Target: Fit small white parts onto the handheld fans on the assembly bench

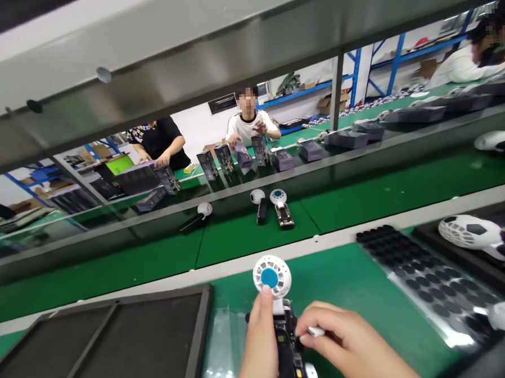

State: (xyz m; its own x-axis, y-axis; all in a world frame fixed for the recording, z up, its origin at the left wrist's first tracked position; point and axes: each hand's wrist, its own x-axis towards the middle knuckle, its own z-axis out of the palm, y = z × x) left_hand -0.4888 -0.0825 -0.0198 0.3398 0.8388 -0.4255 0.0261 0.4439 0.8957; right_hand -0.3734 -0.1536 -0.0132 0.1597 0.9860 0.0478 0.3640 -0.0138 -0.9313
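A: At the near edge of the table (358, 273), both hands are on one fan (279, 300). The left hand (256, 352) is wrapped shut round the dark handle, thumb up against the white head. The right hand (345, 342) pinches a small white part (316, 332) at the handle's side, fingers nearly closed.

B: How does it handle?

A: Light, I'd say. Rigid plastic, smooth, maybe a bit slippery. The handle looks open, with the board showing, so that part is likely fragile.

B: Best hold?

A: By the handle's sides, as the left hand has it. Keep off the grille and the blue hub; those thin ribs look like they'd snap or flex.

B: Around it?

A: A black tray (116, 343) to the left, a sheet of dark pads (417, 270) to the right, and more fans (274, 207) on the belt (246, 234) beyond. People across are handling boxes (242, 155).
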